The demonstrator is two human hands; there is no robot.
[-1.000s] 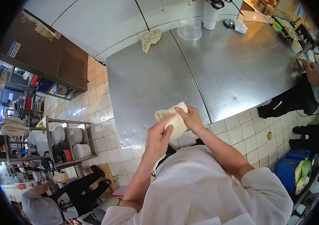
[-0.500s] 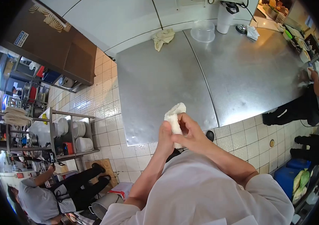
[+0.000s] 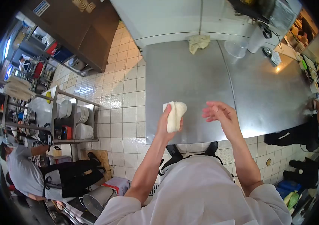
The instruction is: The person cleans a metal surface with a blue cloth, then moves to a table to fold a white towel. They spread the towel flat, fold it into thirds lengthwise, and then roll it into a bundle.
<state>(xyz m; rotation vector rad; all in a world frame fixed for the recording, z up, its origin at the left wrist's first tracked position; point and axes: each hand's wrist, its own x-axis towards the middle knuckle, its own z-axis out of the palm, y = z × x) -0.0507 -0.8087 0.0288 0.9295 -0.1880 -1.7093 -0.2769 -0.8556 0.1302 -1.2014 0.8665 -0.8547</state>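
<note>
A folded white cloth (image 3: pixel 175 115) is gripped in my left hand (image 3: pixel 164 120), above the near edge of the steel table (image 3: pixel 189 82). My thumb lies along the cloth's left side and fingertips show at its right. To the right, apart from the cloth, my right hand (image 3: pixel 223 114) hovers over the table with loosely spread fingers and nothing in it. A second, crumpled cream cloth (image 3: pixel 198 43) lies at the table's back edge against the wall.
A clear plastic tub (image 3: pixel 236 48) and a white cylindrical container (image 3: pixel 257 39) stand at the back right. To the left, a shelf holds stacked plates (image 3: pixel 81 114). One person (image 3: pixel 35 165) is at lower left; others stand at the right edge. A metal pot (image 3: pixel 96 200) sits lower left.
My right hand has let go of the cloth and moved right, its fingers opening. The cloth stays in my left hand, now looking more compact. The camera view has turned left.
</note>
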